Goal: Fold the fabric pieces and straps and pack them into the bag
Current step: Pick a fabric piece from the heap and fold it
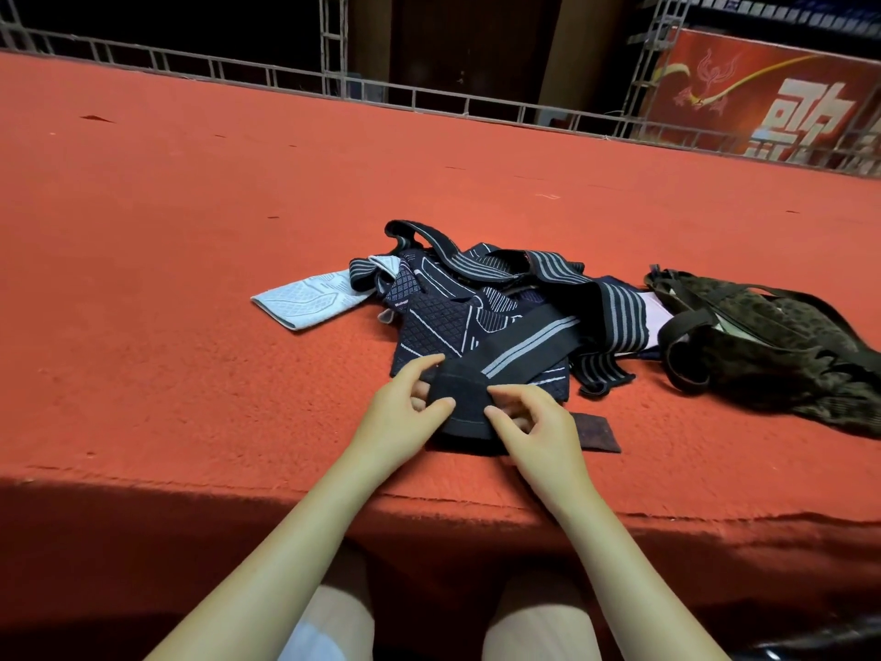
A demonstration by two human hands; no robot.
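Note:
A black elastic strap (pixel 465 398) with a grey stripe lies partly folded near the front edge of the red carpeted platform. My left hand (pixel 405 412) pinches its left side and my right hand (pixel 534 422) pinches its right side. The strap's free end runs up and right over a pile of dark patterned fabric pieces (pixel 443 317) and striped straps (pixel 615 317). A pale grey fabric piece (pixel 305 298) sticks out at the pile's left. The dark patterned bag (pixel 772 336) lies open on its side at the right.
A dark flat patch (pixel 598 429) lies just right of my right hand. The red platform (pixel 190 231) stretches far to the left and back, bounded by a metal truss railing (pixel 333 83). Its front edge (pixel 143 474) drops off just before my knees.

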